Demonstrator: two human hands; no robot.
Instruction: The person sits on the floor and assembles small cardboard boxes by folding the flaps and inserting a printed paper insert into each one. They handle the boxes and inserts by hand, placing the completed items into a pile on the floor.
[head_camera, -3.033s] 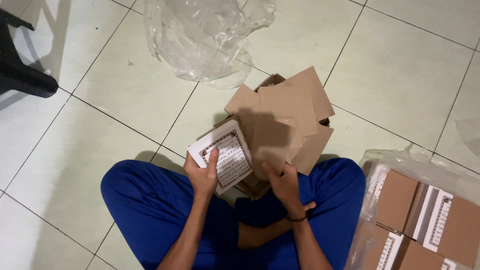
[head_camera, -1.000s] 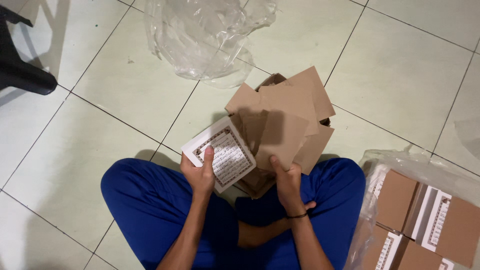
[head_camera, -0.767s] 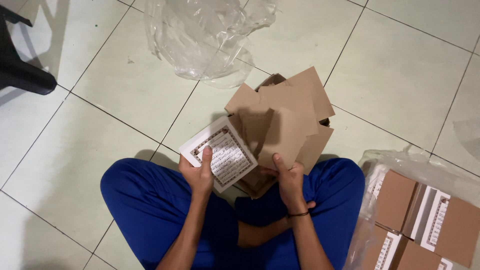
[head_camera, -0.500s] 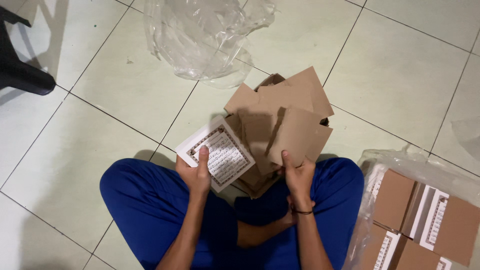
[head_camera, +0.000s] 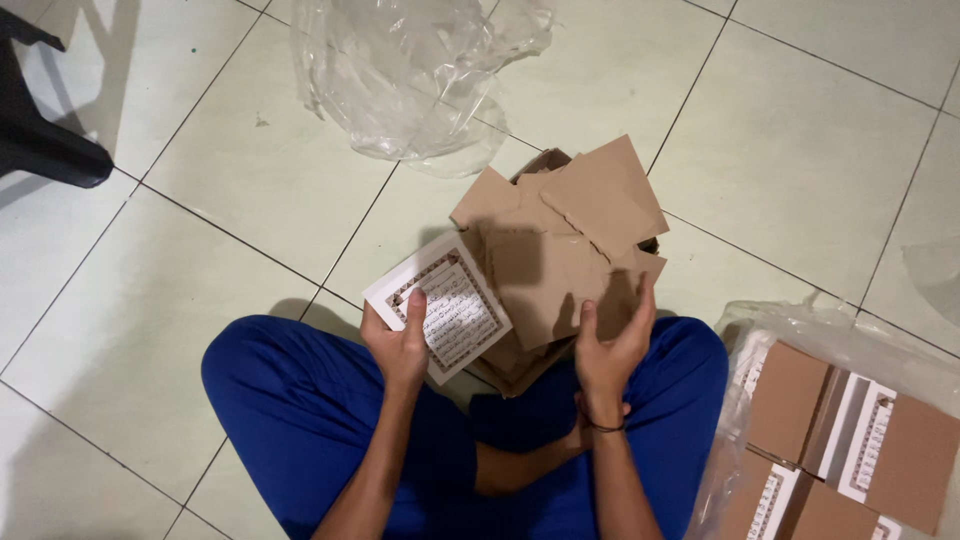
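Pale green floor tiles (head_camera: 250, 190) with dark grout lines filled the view, and the person sat cross-legged on them in blue trousers (head_camera: 300, 400). Between the knees lay a heap of brown cardboard sheets (head_camera: 570, 240), loosely stacked and fanned out at different angles, the top ones reaching away from the body. The left hand (head_camera: 400, 345) was closed on a small white booklet (head_camera: 440, 305) with a dark ornamental border around printed lines; its thumb lay across the cover and the fingers went underneath, holding the booklet tilted just left of the heap, its right edge touching or overlapping the cardboard. The right hand (head_camera: 610, 345) gripped the near edge of one cardboard sheet, thumb on top and fingers spread upward along the sheet; a dark band circled that wrist. Crumpled clear plastic wrap (head_camera: 410, 70) lay on the tiles beyond the heap, well apart from both hands. At the lower right, brown packets with white patterned spines (head_camera: 850, 440) sat side by side inside another clear plastic wrapping. A dark chair leg (head_camera: 50, 150) showed at the upper left edge
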